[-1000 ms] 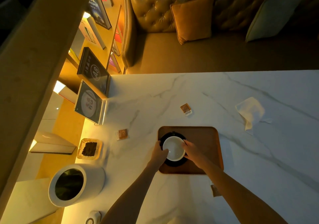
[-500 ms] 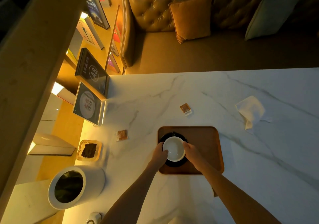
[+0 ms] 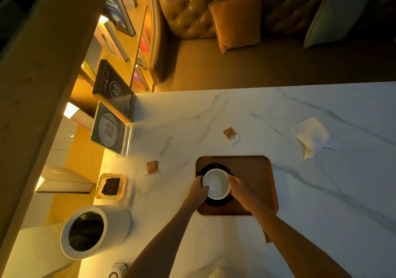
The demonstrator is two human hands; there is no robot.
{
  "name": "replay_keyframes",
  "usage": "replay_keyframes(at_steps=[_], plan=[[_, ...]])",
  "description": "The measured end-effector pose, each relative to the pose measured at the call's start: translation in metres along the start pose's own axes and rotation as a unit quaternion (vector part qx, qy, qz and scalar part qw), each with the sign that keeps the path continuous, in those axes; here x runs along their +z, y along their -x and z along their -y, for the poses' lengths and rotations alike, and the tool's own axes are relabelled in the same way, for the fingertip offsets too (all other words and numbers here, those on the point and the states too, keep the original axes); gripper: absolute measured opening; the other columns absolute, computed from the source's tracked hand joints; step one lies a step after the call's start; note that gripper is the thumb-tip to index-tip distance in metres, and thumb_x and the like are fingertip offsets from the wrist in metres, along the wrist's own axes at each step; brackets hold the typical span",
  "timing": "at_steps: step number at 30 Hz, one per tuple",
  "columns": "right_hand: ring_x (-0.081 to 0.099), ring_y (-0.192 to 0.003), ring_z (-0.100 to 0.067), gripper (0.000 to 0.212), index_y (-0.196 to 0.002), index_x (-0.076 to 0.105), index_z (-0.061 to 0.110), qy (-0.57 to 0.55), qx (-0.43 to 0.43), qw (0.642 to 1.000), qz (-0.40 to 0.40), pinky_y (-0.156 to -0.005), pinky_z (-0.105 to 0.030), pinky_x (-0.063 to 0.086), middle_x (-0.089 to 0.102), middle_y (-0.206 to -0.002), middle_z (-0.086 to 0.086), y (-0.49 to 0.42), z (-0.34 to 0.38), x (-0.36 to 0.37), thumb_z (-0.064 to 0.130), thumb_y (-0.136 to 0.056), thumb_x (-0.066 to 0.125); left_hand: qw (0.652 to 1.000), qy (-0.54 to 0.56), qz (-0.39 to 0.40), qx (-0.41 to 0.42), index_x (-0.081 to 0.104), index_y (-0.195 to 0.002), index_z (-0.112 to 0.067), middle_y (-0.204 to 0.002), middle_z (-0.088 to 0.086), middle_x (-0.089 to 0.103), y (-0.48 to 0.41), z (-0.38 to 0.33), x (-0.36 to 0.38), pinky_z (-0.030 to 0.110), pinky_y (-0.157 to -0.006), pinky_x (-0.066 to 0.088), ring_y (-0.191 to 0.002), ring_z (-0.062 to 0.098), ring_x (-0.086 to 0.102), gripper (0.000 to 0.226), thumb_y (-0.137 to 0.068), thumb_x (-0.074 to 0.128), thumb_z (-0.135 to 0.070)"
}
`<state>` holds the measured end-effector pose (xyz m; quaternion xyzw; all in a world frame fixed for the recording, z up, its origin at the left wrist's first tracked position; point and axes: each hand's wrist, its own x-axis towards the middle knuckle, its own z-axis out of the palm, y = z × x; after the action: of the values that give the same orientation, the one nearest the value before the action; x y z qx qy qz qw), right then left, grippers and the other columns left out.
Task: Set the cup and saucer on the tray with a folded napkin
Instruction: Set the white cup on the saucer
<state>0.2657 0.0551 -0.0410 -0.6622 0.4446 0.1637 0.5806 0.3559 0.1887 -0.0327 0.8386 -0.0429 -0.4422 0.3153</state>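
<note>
A brown wooden tray (image 3: 252, 177) lies on the marble table. On its left part stands a dark saucer (image 3: 216, 202) with a white cup (image 3: 216, 183) on top. My left hand (image 3: 199, 188) grips the cup's left side and my right hand (image 3: 240, 186) grips its right side. A white napkin (image 3: 310, 137), loosely crumpled, lies on the table to the upper right of the tray, apart from both hands.
Two small brown sachets lie on the table, one (image 3: 230, 134) above the tray and one (image 3: 152, 167) left of it. A glass ashtray (image 3: 110, 186), a white cylindrical bin (image 3: 92, 230) and a framed sign (image 3: 108, 129) stand at the left edge. A sofa is beyond the table.
The cup, saucer and both hands stay in the same spot on the tray; only the view shifts slightly.
</note>
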Motion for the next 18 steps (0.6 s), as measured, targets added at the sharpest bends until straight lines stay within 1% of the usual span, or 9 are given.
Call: replay_keyframes(at_steps=[4, 8, 13, 16, 18], plan=[[0.055, -0.084, -0.014, 0.041, -0.115, 0.057, 0.01, 0.001, -0.004, 1.0, 0.005, -0.071, -0.025, 0.047, 0.056, -0.086, -0.005, -0.0006, -0.0007, -0.0013, 0.039, -0.1, 0.032, 1.0, 0.005, 0.004, -0.001, 0.041, -0.137, -0.013, -0.131, 0.01, 0.053, 0.0022, -0.001, -0.002, 0.044, -0.099, 0.052, -0.115, 0.026, 0.054, 0.045, -0.093, 0.053, -0.015], [0.056, -0.088, -0.016, 0.04, -0.116, 0.056, 0.011, 0.003, -0.008, 1.0, 0.005, -0.075, -0.029, 0.049, 0.056, -0.087, -0.004, -0.0003, -0.0001, -0.0026, 0.039, -0.101, 0.031, 1.0, 0.007, 0.012, -0.003, 0.042, -0.136, -0.014, -0.13, 0.01, 0.053, 0.003, -0.0015, -0.0036, 0.044, -0.098, 0.053, -0.113, 0.026, 0.056, 0.044, -0.093, 0.054, -0.017], [0.058, -0.096, -0.021, 0.041, -0.118, 0.055, 0.012, -0.005, -0.008, 1.0, 0.007, -0.087, -0.037, 0.053, 0.058, -0.095, -0.009, 0.0005, 0.0002, -0.0042, 0.04, -0.101, 0.03, 1.0, 0.009, 0.017, -0.004, 0.041, -0.136, -0.013, -0.13, 0.01, 0.053, 0.003, -0.0005, -0.006, 0.042, -0.097, 0.052, -0.114, 0.026, 0.054, 0.045, -0.093, 0.055, -0.016], [0.059, -0.1, -0.025, 0.043, -0.119, 0.055, 0.009, -0.005, -0.004, 1.0, 0.006, -0.088, -0.038, 0.053, 0.059, -0.098, -0.012, -0.0007, 0.0009, -0.0042, 0.039, -0.101, 0.03, 1.0, 0.01, 0.02, -0.003, 0.041, -0.136, -0.012, -0.131, 0.01, 0.053, 0.0029, -0.0001, -0.0067, 0.042, -0.099, 0.051, -0.115, 0.026, 0.054, 0.045, -0.093, 0.054, -0.015], [0.06, -0.098, -0.024, 0.044, -0.118, 0.056, 0.009, -0.001, -0.003, 1.0, 0.005, -0.088, -0.038, 0.053, 0.059, -0.098, -0.013, -0.0017, 0.0003, -0.0038, 0.04, -0.101, 0.03, 1.0, 0.009, 0.019, -0.005, 0.041, -0.136, -0.013, -0.131, 0.01, 0.053, 0.0029, -0.0003, -0.007, 0.042, -0.099, 0.051, -0.115, 0.025, 0.054, 0.045, -0.093, 0.054, -0.016]])
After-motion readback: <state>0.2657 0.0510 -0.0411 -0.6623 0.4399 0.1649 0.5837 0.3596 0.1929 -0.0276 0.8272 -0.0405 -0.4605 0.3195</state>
